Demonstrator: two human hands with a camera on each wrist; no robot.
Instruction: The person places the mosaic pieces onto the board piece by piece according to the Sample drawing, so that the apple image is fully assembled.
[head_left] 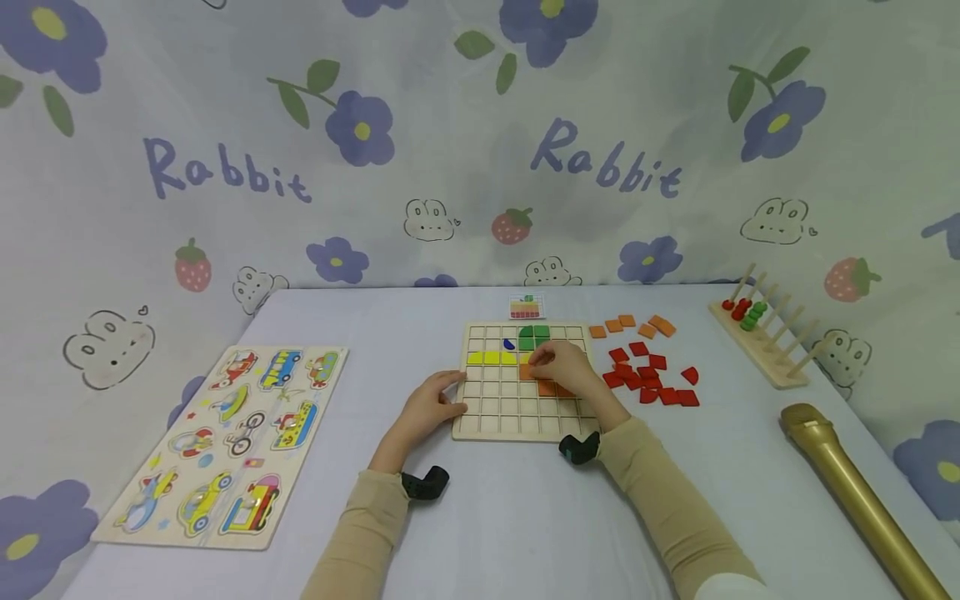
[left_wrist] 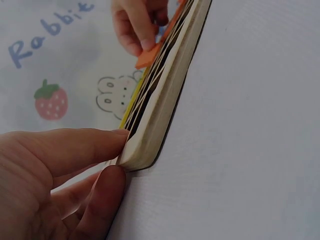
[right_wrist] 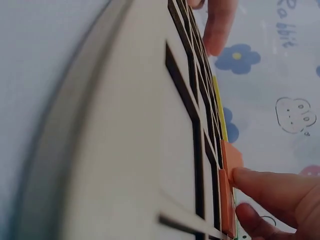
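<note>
A wooden grid board [head_left: 495, 410] lies on the table with coloured tiles in several cells. My right hand [head_left: 566, 367] is over its middle, holding an orange square tile [left_wrist: 146, 58] at a cell near the yellow tiles [head_left: 491, 357]. The right wrist view shows the index fingertip on that tile, tilted up beside another orange tile [right_wrist: 227, 205]. Green tiles [head_left: 527, 342] sit in the upper cells, and a blue rounded piece [head_left: 509, 343] lies left of them. At the board's left edge, my left hand [head_left: 426, 408] touches the rim with thumb and index finger; its other fingers are partly hidden.
Loose orange tiles [head_left: 627, 320] and a pile of red tiles [head_left: 632, 380] lie right of the board. Behind it is a small pattern card [head_left: 527, 307]. A vehicle puzzle [head_left: 225, 442] stands left; a peg stand [head_left: 765, 342] and gold microphone [head_left: 847, 483] are at right.
</note>
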